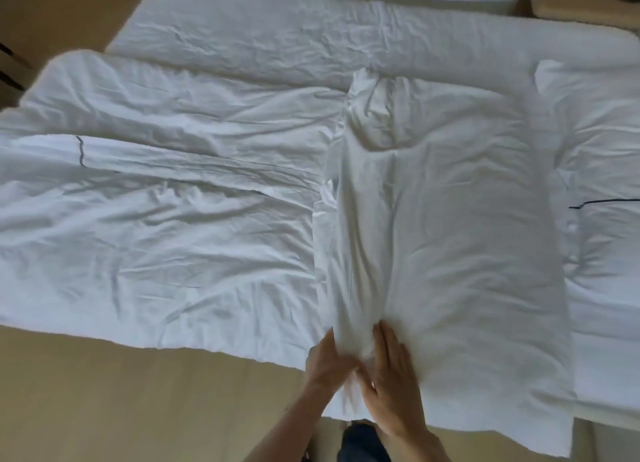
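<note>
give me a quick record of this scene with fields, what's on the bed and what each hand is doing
setting: white bedding spread over a bed, seen from above
fold: raised ridge of white fabric running away from the person
left hand: against the fold's left side at its near end, blurred, grip unclear
right hand: fingers straight, pressing the fold's right side
duvet: white, crumpled, left of the fold, thin dark line on it
floor: tan, in front of the bed
</note>
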A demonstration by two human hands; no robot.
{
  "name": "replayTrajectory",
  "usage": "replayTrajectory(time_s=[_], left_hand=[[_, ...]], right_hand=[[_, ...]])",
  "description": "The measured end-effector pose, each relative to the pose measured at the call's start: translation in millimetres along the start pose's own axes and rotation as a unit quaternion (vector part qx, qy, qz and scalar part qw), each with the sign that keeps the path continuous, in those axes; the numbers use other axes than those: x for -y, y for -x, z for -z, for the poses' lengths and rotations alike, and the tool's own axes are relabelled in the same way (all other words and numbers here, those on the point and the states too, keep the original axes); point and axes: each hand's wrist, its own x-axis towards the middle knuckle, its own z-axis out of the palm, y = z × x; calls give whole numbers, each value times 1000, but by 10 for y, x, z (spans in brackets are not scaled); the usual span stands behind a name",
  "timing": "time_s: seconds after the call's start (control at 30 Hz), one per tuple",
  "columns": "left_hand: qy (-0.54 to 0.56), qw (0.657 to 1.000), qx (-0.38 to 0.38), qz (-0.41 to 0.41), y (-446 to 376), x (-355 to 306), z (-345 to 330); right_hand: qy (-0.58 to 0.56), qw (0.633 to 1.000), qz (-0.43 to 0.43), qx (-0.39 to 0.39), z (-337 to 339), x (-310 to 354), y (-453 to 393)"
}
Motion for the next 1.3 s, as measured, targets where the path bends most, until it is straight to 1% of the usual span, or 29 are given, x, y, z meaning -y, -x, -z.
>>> replayTrajectory(time_s=[0.1, 0.13, 0.2, 0.27, 0.37, 0.47, 0.5, 0.57, 0.63, 0.7, 0.77, 0.83, 0.93, 1.0, 1.07, 1.17, 1.23, 1.27, 1.3], left_hand=[[40, 998, -52, -18, 19, -121, 198], [53, 996, -69, -25, 11, -102, 283], [60, 994, -91, -19, -22, 33, 395], [27, 996, -82, -5, -81, 215, 411], [-72, 996, -49, 30, -209, 417, 361], [-134, 989, -6, 69, -204, 398, 433], [-139, 987, 8, 74, -160, 364, 482], [-123, 989, 27, 80, 4, 235, 637], [-39, 996, 29, 80, 203, 124, 823], [-16, 998, -22, 51, 341, 77, 1023], [-74, 995, -64, 13, 446, 71, 1279], [-143, 983, -113, -3, 560, 112, 1579], [-175, 968, -179, -5, 685, 261, 2098], [-209, 960, -184, -7, 683, 516, 2488], [-218, 960, -175, 11, 640, 843, 2915], [-187, 966, -174, 43, 537, 1399, 3653], [-169, 971, -157, 57, 397, 1836, 4247], [-145, 975, -154, 68, 293, 2060, 4572], [-97, 979, -159, 89, 164, 2306, 4903]], right_hand=[[5, 997, 16, -75, 70, 154, 79], [16, 996, 24, -85, 106, 252, 51], [43, 996, 35, -67, 63, 396, 12], [55, 998, 23, -12, -78, 417, -20], [82, 992, 27, 97, -182, 257, -128], [82, 965, 32, 248, 53, 134, -399], [62, 955, 16, 290, 200, 163, -507], [32, 938, -25, 345, 575, 325, -678], [18, 930, -21, 366, 909, 563, -777], [3, 939, -24, 343, 1171, 803, -836], [-14, 952, -31, 304, 1363, 1057, -869], [9, 959, -22, 281, 1463, 1332, -864], [53, 968, -7, 247, 1388, 1775, -863], [73, 972, 4, 225, 1213, 2096, -837], [78, 976, 13, 203, 928, 2417, -822], [72, 985, 26, 155, 387, 2956, -869], [62, 990, 48, 120, -48, 3383, -969], [53, 991, 61, 105, -269, 3612, -1045], [48, 991, 77, 95, -500, 3842, -1145]])
